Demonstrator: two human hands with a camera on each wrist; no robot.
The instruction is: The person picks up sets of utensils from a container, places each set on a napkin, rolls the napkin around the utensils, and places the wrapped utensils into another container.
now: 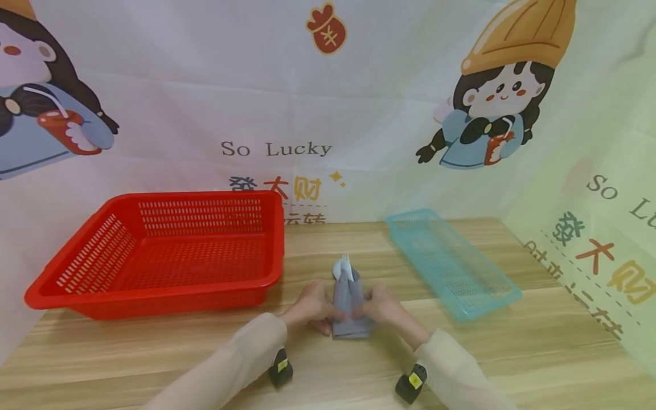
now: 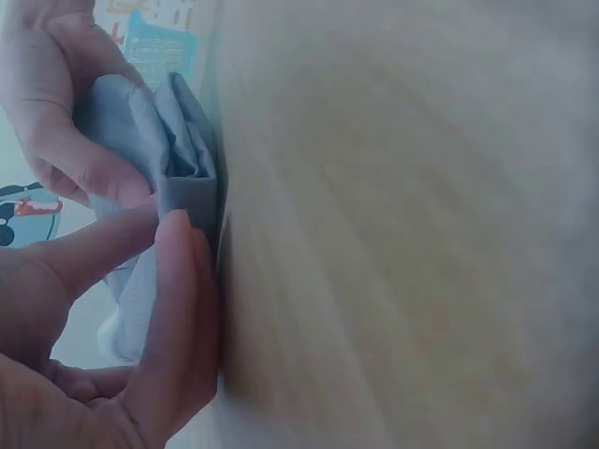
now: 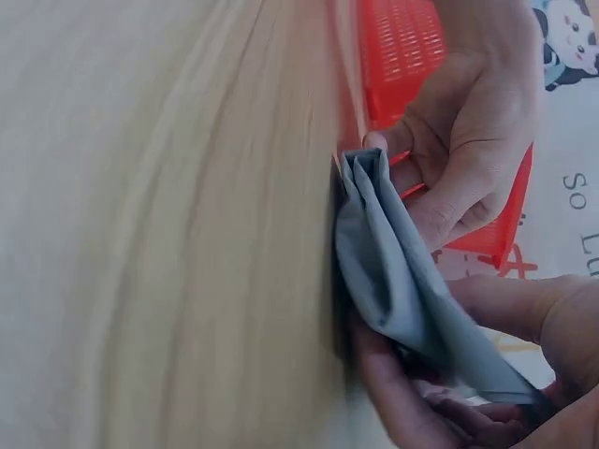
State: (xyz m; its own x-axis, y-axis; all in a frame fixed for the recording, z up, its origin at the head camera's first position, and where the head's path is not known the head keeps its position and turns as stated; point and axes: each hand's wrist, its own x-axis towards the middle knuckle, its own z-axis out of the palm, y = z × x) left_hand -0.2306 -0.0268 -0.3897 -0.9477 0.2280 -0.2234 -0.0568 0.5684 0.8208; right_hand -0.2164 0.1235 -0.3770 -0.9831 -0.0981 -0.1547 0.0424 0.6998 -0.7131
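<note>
A folded grey cloth napkin [image 1: 342,293] lies on the table between both hands in the head view. Out of its far end stick a fork [image 1: 347,266] and the rounded end of a spoon [image 1: 336,270]; the rest of them is hidden in the cloth. My left hand [image 1: 314,304] pinches the napkin's left side, thumb on top and fingers low at its edge. On the right side my right hand [image 1: 384,306] grips the cloth between thumb and fingers. The left wrist view shows the layered fold of the napkin [image 2: 187,192] close over the tabletop.
A large red plastic basket [image 1: 154,293] stands on the left of the wooden table [image 1: 328,381]. To the right lies a shallow light-blue basket [image 1: 435,273], set at a slant. A printed cloth backdrop [image 1: 287,102] rises behind the table and along its right side.
</note>
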